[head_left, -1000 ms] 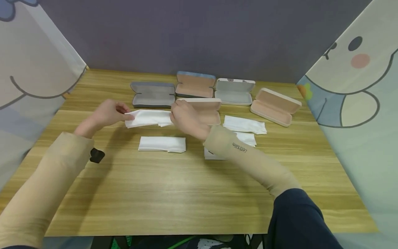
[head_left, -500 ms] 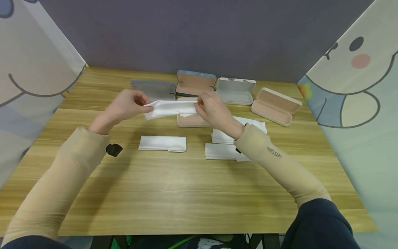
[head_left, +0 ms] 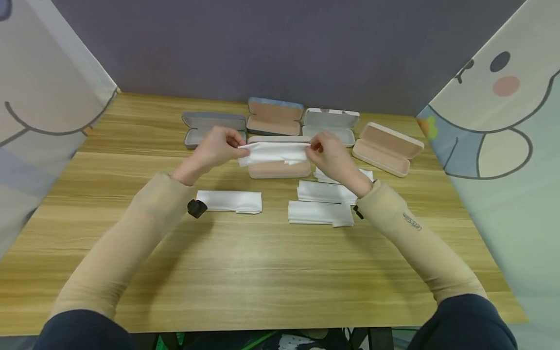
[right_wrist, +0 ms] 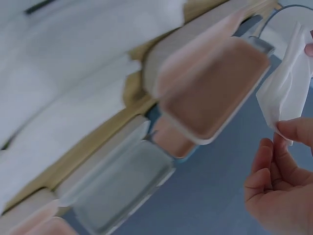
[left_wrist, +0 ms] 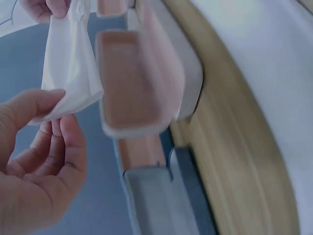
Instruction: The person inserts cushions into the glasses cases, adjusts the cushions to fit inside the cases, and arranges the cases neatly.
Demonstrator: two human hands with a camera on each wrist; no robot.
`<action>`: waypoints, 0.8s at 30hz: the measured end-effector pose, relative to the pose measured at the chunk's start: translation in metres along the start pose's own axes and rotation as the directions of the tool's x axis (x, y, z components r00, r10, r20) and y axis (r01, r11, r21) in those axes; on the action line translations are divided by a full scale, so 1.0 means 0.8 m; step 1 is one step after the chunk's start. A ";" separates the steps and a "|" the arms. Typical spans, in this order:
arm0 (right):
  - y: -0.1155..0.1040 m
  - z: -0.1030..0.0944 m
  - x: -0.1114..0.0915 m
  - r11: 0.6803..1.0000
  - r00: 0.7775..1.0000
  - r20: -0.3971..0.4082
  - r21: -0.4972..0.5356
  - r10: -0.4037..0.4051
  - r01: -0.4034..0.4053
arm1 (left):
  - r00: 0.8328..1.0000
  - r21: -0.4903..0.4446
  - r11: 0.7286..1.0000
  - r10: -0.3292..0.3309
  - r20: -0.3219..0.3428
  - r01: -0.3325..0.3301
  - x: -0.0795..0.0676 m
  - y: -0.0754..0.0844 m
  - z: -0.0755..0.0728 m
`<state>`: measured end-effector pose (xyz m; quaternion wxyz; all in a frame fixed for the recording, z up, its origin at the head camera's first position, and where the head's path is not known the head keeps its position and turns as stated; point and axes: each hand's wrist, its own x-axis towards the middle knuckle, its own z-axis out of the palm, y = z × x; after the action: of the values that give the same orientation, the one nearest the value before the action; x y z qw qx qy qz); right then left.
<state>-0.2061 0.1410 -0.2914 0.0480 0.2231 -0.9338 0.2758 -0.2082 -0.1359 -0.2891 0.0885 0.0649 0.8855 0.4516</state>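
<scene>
A folded white cloth [head_left: 273, 152] is stretched between both hands, over the front pink-lined glasses case [head_left: 280, 169], whose lid stands open. My left hand [head_left: 217, 148] pinches the cloth's left end; in the left wrist view, thumb and fingers of the left hand [left_wrist: 46, 152] grip its corner. At the other end, my right hand [head_left: 331, 154] pinches the cloth, as the right hand [right_wrist: 281, 171] also shows in the right wrist view. There the cloth [right_wrist: 286, 90] hangs apart from the pink interior of the case [right_wrist: 215, 90]. Whether it touches the case's lid edge is unclear.
Behind stand a grey case [head_left: 201, 121], a blue-edged case [head_left: 274, 118], a white case [head_left: 330, 124] and a pink-lined case [head_left: 387, 148], all open. Folded cloths lie on the table: one on the left [head_left: 229, 201], several on the right [head_left: 321, 213].
Both hands have carried the white cloth rightward, from in front of the grey case to over the front pink-lined case. The right hand has shifted to the right with its end.
</scene>
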 end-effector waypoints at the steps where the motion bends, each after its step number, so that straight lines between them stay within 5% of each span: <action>1: 0.005 0.000 -0.001 1.000 1.000 -0.005 -0.009 0.006 -0.006 | 1.000 -0.002 1.000 -0.003 0.003 0.003 0.004 0.001 0.005; 12: 0.041 0.017 0.002 0.996 0.994 0.079 -0.048 0.082 -0.079 | 0.998 0.038 0.998 -0.058 0.005 0.058 0.029 -0.007 0.047; 24: 0.058 0.045 0.012 0.994 0.991 0.110 -0.078 0.082 -0.074 | 0.997 0.109 0.993 -0.048 -0.065 0.054 0.039 -0.023 0.064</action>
<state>-0.2346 0.1529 -0.3426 -0.0075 0.1996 -0.9525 0.2300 -0.2283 -0.1004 -0.3367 0.0686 0.0329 0.9128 0.4012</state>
